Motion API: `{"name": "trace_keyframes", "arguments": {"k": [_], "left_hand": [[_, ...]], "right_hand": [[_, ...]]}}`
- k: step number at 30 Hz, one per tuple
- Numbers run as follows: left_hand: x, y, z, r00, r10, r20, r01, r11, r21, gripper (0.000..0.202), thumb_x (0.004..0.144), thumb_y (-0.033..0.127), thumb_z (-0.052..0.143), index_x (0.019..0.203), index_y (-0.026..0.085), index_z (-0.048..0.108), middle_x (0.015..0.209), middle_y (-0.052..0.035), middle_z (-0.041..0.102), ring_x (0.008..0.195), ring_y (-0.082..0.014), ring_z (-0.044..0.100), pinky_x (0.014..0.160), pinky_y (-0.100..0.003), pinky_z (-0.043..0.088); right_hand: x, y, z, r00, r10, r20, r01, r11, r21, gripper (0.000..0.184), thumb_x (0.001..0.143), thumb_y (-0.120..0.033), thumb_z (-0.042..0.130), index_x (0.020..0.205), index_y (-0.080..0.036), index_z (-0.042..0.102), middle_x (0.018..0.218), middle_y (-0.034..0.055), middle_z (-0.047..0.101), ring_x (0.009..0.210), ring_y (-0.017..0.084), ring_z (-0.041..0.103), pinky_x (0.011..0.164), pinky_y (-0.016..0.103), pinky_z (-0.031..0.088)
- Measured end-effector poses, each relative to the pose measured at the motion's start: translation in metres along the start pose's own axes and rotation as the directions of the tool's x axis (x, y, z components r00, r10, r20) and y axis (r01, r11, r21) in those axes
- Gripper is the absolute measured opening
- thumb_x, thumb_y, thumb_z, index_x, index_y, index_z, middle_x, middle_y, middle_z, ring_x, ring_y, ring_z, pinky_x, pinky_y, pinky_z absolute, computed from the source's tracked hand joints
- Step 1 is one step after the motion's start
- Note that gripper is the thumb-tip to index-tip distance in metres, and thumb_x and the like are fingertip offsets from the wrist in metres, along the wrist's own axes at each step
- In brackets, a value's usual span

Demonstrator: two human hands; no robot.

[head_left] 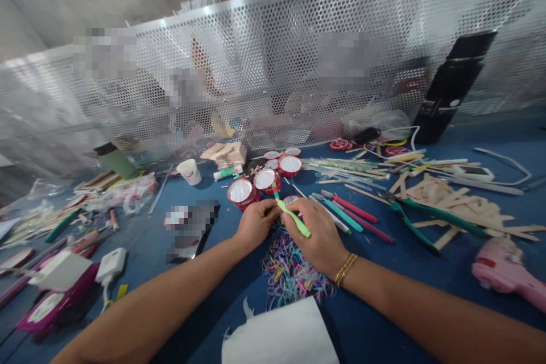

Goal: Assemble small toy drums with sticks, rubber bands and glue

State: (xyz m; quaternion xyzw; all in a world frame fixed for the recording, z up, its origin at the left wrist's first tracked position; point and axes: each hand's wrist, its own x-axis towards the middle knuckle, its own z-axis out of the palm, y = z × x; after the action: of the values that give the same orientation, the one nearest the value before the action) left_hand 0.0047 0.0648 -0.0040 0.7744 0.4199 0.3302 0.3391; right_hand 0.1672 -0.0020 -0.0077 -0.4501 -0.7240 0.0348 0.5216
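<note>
My right hand (318, 233), a gold bracelet at its wrist, is closed around a slim light-green handled tool (298, 222). The tool's narrow tip points away from me; its exact kind is unclear. My left hand (258, 220) meets it with fingers pinched together at the tool's front end, and what they hold is hidden. Just beyond the fingers stand short red cup-like rounds with white tops, among them a left round (243, 192), a middle round (265, 179) and a right round (290, 165). Under my hands spreads a pile of multicoloured rubber bands (294, 270).
A white paper roll (281, 335) lies nearest me. To the right are green-handled pliers (413, 222), wooden sticks (439, 196), coloured pens (358, 207) and a pink glue gun (503, 273). Leftward are a phone (198, 230) and paper cup (189, 172). A perforated metal panel (264, 62) borders the back.
</note>
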Motion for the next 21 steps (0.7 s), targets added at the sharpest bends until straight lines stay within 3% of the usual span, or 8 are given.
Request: {"name": "trace_keyframes", "arguments": {"k": [6, 21], "left_hand": [[0.0008, -0.0017, 0.0000, 1.000, 0.004, 0.005, -0.004, 1.000, 0.009, 0.030, 0.089, 0.038, 0.055, 0.075, 0.014, 0.067, 0.069, -0.0005, 0.062, 0.066, -0.0136, 0.052, 0.062, -0.023, 0.039], [0.0011, -0.0047, -0.0004, 1.000, 0.018, 0.004, -0.018, 1.000, 0.006, 0.030, 0.089, 0.038, 0.056, 0.076, 0.014, 0.068, 0.072, -0.0013, 0.065, 0.069, -0.0149, 0.054, 0.066, -0.023, 0.042]], "right_hand": [[0.0002, 0.0006, -0.0013, 0.998, -0.020, -0.055, 0.016, 0.997, -0.071, 0.009, 0.096, -0.026, 0.050, 0.095, -0.020, 0.057, 0.092, 0.0042, 0.066, 0.088, 0.020, 0.058, 0.083, 0.034, 0.041], [-0.0009, -0.0018, -0.0014, 0.999, -0.031, -0.043, 0.027, 0.996, -0.084, 0.011, 0.096, -0.026, 0.049, 0.092, -0.019, 0.056, 0.092, 0.0039, 0.067, 0.088, 0.019, 0.059, 0.087, 0.036, 0.036]]}}
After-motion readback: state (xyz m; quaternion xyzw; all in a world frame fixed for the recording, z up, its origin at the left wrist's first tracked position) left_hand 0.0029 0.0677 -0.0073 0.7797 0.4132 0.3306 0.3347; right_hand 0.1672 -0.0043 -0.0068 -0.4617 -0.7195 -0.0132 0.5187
